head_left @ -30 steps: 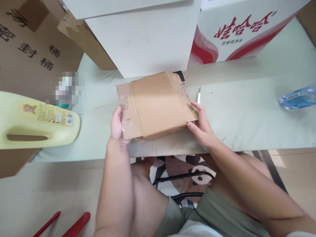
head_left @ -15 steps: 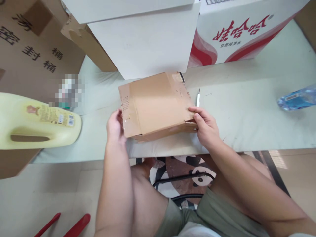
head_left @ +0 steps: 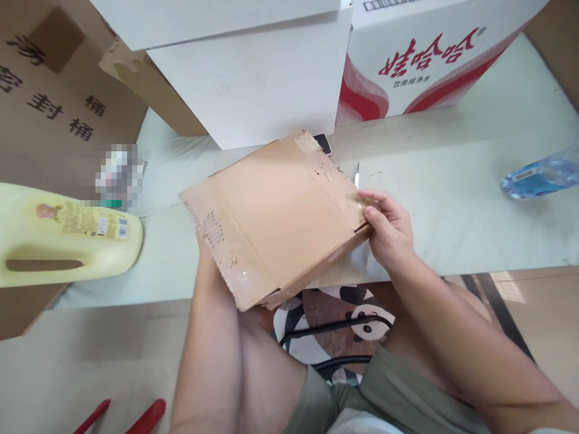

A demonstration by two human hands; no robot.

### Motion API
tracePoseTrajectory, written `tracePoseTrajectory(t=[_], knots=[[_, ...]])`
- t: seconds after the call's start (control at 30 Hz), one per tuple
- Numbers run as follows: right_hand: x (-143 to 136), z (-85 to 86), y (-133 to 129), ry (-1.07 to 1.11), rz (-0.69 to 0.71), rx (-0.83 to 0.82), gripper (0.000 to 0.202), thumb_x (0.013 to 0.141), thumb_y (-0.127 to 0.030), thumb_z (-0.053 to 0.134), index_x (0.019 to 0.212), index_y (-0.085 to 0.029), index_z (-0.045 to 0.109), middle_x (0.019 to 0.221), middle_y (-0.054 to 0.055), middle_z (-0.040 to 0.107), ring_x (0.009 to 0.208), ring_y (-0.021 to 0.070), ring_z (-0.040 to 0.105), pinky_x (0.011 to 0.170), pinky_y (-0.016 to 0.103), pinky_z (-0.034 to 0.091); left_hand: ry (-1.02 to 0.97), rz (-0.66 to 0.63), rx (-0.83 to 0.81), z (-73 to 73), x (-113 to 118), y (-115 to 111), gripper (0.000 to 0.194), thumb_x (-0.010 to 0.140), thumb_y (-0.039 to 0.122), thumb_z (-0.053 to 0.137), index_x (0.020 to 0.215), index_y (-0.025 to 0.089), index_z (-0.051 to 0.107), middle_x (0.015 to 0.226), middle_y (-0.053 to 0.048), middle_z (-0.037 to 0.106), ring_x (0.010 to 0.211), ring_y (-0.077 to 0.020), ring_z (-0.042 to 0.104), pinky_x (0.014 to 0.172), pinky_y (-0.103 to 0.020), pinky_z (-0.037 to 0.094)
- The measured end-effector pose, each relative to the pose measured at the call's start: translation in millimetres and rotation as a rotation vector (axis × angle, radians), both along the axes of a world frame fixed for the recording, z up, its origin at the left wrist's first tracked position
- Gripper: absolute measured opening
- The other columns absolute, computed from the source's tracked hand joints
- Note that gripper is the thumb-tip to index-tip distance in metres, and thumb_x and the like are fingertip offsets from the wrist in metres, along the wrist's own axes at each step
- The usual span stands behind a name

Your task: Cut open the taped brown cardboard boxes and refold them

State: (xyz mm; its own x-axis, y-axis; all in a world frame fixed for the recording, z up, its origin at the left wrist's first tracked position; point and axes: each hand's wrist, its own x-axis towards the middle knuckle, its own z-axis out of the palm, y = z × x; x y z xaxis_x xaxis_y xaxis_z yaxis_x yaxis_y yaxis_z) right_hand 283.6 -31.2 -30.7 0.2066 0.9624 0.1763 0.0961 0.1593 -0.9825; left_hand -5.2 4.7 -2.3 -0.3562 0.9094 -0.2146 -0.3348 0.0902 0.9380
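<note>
A brown cardboard box [head_left: 275,211] with torn, taped ends is tilted above the front of the table. My right hand [head_left: 389,226] pinches its right corner, thumb on top. Most of my left hand [head_left: 204,244] is hidden behind the box's left end; its fingers do not show. A white craft knife [head_left: 357,179] lies on the table just past the fingertips of my right hand. Part of a black object [head_left: 322,143] shows beyond the far corner of the box.
White cartons [head_left: 253,84] and a red-and-white carton [head_left: 416,72] stand at the back. A yellow jug [head_left: 67,238] lies at the left before a large brown carton [head_left: 54,90]. A water bottle [head_left: 540,175] lies at the right. The table [head_left: 456,223] ends near my knees.
The box has turned, its left end swinging toward me and its top now facing the camera more. My left hand has slipped from sight behind it. More of the black object shows.
</note>
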Motion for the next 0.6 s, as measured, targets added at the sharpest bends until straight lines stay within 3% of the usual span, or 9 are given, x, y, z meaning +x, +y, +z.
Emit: tracePoseTrajectory(t=[0.1,0.23,0.3,0.47,0.6], knots=[[2.5,2.5,3.8,-0.027,-0.041,-0.012,0.038,0.094,-0.053,0.059,0.123,-0.029,0.062,0.084,0.001,0.07,0.067,0.0183,0.064,0.065,0.034,0.054,-0.041,0.048,-0.011,9.4,-1.0,9.1,0.022,0.078,0.036,0.075,0.083,0.017,0.065,0.069,0.0,0.07,0.055,-0.0153,0.063,0.054,-0.029,0.055],[7.1,1.6,11.1,-0.036,-0.139,0.04,0.044,0.087,-0.058,0.068,0.119,-0.028,0.062,0.115,0.007,0.072,0.11,0.0246,0.068,0.094,0.041,0.056,-0.138,0.003,0.006,16.4,-4.4,8.4,0.022,0.078,0.031,0.072,0.094,0.017,0.072,0.083,-0.004,0.078,0.073,-0.02,0.073,0.067,-0.033,0.062],[7.8,-1.1,14.3,0.051,-0.134,0.002,0.053,0.082,-0.063,0.072,0.121,-0.029,0.061,0.123,0.007,0.069,0.119,0.027,0.065,0.098,0.042,0.055,-0.227,0.035,0.059,17.6,-4.8,6.5,0.016,0.086,0.031,0.065,0.095,0.02,0.073,0.083,-0.002,0.079,0.077,-0.0191,0.074,0.073,-0.031,0.062],[0.9,-4.7,13.6,0.392,0.143,-0.264,0.058,0.07,-0.071,0.077,0.105,-0.025,0.067,0.1,0.006,0.076,0.096,0.0292,0.073,0.08,0.042,0.061,-0.376,0.13,0.058,17.0,-2.5,8.0,0.036,0.1,0.029,0.039,0.089,0.017,0.071,0.073,-0.006,0.077,0.073,-0.0185,0.074,0.072,-0.029,0.06],[-6.5,-2.4,8.3,0.427,0.09,-0.255,0.049,0.065,-0.063,0.085,0.092,-0.024,0.072,0.091,0.005,0.079,0.091,0.0285,0.075,0.082,0.041,0.061,-0.375,0.122,0.226,16.4,-6.9,7.2,0.039,0.098,0.038,0.037,0.1,0.017,0.07,0.084,-0.007,0.079,0.093,-0.02,0.075,0.083,-0.03,0.059]])
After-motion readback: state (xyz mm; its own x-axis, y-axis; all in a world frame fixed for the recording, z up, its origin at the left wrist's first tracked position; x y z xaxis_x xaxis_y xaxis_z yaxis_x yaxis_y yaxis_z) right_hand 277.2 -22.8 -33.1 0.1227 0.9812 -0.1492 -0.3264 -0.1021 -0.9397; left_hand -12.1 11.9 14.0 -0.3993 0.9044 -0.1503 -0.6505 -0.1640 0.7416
